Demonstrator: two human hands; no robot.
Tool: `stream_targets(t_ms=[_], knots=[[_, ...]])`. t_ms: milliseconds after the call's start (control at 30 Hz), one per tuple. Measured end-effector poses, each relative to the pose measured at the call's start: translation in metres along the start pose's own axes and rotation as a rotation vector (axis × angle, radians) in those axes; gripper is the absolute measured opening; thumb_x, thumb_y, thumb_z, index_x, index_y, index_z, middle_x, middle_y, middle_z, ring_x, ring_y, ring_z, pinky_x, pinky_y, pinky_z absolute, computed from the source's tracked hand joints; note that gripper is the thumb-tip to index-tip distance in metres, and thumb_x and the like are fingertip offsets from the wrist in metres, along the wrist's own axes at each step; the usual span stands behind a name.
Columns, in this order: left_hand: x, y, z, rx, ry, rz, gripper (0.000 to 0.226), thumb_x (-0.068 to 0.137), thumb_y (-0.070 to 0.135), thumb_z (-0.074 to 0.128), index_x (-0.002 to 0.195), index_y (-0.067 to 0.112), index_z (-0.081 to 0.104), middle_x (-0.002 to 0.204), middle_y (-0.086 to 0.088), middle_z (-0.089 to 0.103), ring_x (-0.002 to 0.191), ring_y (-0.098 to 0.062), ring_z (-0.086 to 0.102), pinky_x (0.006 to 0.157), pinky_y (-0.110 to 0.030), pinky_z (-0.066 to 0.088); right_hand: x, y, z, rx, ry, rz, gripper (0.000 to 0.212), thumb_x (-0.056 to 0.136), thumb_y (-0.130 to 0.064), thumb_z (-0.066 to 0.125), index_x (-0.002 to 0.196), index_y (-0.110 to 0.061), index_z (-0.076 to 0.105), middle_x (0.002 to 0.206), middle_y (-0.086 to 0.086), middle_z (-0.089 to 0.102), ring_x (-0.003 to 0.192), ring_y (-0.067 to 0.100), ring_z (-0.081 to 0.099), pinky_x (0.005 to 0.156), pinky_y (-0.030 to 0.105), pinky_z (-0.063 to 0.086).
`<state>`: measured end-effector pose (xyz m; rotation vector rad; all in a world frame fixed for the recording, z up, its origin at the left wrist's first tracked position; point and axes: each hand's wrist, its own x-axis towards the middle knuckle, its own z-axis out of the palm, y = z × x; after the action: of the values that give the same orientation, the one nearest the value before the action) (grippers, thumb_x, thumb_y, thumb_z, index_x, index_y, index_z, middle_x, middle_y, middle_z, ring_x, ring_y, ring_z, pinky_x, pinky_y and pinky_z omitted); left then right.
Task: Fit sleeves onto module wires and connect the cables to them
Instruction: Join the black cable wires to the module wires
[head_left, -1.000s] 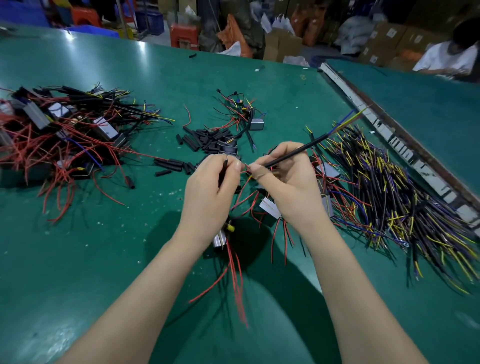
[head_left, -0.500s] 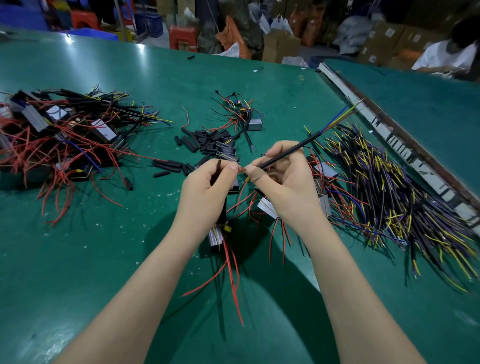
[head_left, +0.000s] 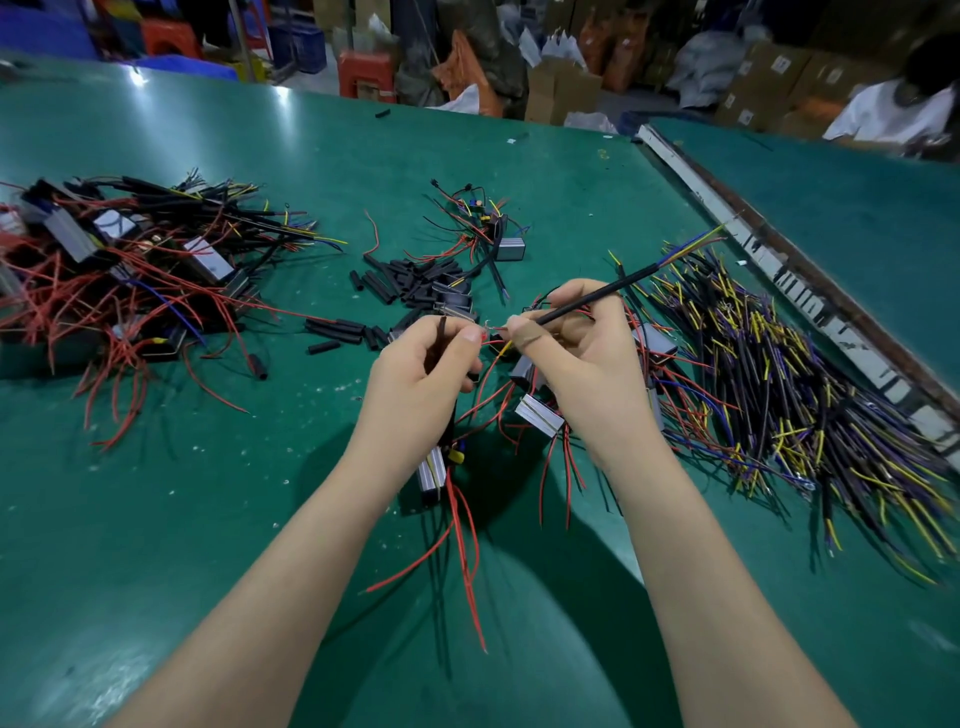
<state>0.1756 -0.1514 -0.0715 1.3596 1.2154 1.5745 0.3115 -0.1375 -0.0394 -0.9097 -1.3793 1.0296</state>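
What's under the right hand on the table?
Under the right hand, grey modules with red wires lie on the green table. How many more sit beneath the palm is hidden.

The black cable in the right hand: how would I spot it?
Start at the heap of black and yellow cables on the green table. Just left of it, the right hand pinches one black cable, the only one raised, slanting up-right.
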Motion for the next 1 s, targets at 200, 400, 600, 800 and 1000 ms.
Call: stream_targets(t_ms=[200, 400, 600, 800, 1000], knots=[[0.0008, 0.0021, -0.0011, -0.116, -0.009, -0.055, 0.015, 0.097, 0.016, 0.051, 0.086, 0.019, 0.062, 0.061, 0.014, 0.063, 0.06, 0.004, 0.054, 0.061, -0.009, 0.044, -0.0003, -0.0017, 0.0031, 0.176, 0.007, 0.188, 0.028, 0.088, 0.0, 0.062, 0.094, -0.017, 0.042, 0.051, -0.01, 0.06, 0.039, -0.002, 0.047, 0.038, 0.011, 0.031], [0.0014, 0.0024, -0.0026, -0.142, -0.05, -0.082, 0.014, 0.096, 0.018, 0.053, 0.085, 0.019, 0.063, 0.062, 0.013, 0.064, 0.058, 0.003, 0.053, 0.062, -0.009, 0.044, 0.0007, 0.0006, 0.0037, 0.255, -0.006, 0.247, 0.027, 0.089, 0.0, 0.062, 0.098, -0.017, 0.043, 0.051, -0.01, 0.058, 0.036, 0.0, 0.042, 0.037, 0.013, 0.028], [0.0017, 0.0018, -0.0029, -0.159, -0.052, -0.1, 0.014, 0.095, 0.018, 0.053, 0.085, 0.018, 0.063, 0.062, 0.014, 0.064, 0.058, 0.003, 0.053, 0.062, -0.009, 0.044, 0.0014, 0.0012, 0.0047, 0.234, -0.015, 0.238, 0.026, 0.089, -0.002, 0.062, 0.099, -0.019, 0.044, 0.046, -0.013, 0.05, 0.037, 0.001, 0.033, 0.038, 0.014, 0.028], [0.0017, 0.0032, -0.0033, -0.156, -0.057, -0.099, 0.014, 0.095, 0.018, 0.054, 0.084, 0.017, 0.062, 0.062, 0.014, 0.064, 0.058, 0.003, 0.053, 0.063, -0.009, 0.044, 0.0012, 0.0026, 0.0047, 0.19, 0.003, 0.265, 0.027, 0.089, -0.002, 0.063, 0.098, -0.02, 0.044, 0.05, -0.013, 0.053, 0.04, 0.0, 0.035, 0.04, 0.014, 0.028], [0.0005, 0.0055, -0.0021, -0.16, -0.061, -0.093, 0.014, 0.095, 0.016, 0.052, 0.085, 0.017, 0.062, 0.061, 0.014, 0.063, 0.058, 0.003, 0.052, 0.062, -0.009, 0.043, 0.0012, 0.0026, 0.0035, 0.195, 0.019, 0.269, 0.027, 0.087, -0.003, 0.064, 0.098, -0.02, 0.045, 0.051, -0.014, 0.05, 0.04, 0.0, 0.038, 0.04, 0.014, 0.029]])
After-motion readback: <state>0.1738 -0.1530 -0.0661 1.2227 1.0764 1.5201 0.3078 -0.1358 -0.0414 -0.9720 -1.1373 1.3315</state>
